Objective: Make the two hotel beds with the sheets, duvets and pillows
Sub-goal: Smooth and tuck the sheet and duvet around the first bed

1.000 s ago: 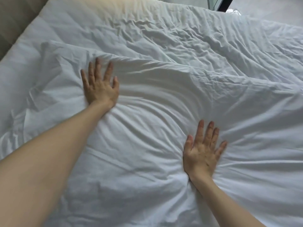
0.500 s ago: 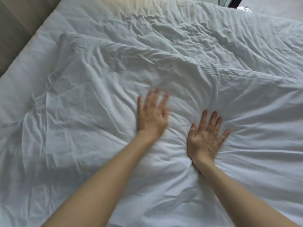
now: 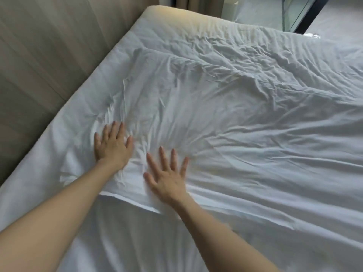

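A white, wrinkled duvet [image 3: 225, 118] lies spread over the bed and fills most of the head view. Its folded-back top edge [image 3: 129, 202] runs across the lower middle, over the white sheet [image 3: 121, 238] below it. My left hand [image 3: 112, 146] lies flat on the duvet near the bed's left side, fingers straight and spread. My right hand [image 3: 167, 177] presses flat just to the right of it, close to the folded edge, fingers spread too. Neither hand holds any cloth. No pillows are in view.
A beige padded headboard or wall panel [image 3: 43, 65] runs along the bed's left side. At the top are curtains [image 3: 188, 6] and a glass panel with a dark frame [image 3: 302, 18]. The bare mattress corner [image 3: 176, 16] shows at the top.
Both hands have slid left across the duvet towards the bed's left side, and the view has pulled back, so the headboard and the folded duvet edge now show.
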The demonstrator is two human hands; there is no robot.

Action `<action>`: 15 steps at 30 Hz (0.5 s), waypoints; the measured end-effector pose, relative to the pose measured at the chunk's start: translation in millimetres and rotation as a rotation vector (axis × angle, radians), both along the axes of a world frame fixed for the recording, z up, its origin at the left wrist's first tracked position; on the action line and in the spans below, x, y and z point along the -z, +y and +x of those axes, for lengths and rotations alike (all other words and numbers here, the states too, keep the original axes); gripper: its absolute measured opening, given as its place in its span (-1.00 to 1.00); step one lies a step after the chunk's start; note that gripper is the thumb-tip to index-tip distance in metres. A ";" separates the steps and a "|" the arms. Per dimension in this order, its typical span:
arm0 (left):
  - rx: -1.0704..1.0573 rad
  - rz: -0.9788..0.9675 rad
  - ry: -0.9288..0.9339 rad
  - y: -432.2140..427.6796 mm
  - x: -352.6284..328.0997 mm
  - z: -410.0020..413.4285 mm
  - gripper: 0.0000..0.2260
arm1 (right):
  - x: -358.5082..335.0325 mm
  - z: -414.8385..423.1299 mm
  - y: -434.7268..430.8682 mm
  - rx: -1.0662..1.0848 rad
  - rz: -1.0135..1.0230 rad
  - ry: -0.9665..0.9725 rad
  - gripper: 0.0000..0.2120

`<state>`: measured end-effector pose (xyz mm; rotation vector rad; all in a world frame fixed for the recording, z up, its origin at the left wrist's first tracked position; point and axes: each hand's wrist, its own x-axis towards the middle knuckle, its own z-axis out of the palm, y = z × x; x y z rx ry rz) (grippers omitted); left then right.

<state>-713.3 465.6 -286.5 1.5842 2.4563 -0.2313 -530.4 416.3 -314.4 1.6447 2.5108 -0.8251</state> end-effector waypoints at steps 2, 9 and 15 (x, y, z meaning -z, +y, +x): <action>0.053 -0.094 0.044 -37.3 -8.5 -9.5 -0.48 | -5.4 -11.2 -23.4 -0.174 -0.091 -0.020 -0.48; 0.098 -0.053 0.097 -172.8 -95.0 -16.1 -0.49 | -89.6 21.9 -106.2 -0.126 -0.139 0.270 -0.49; 0.156 0.130 0.044 -292.0 -184.0 -1.4 -0.48 | -172.0 70.9 -196.5 -0.154 0.049 0.271 -0.50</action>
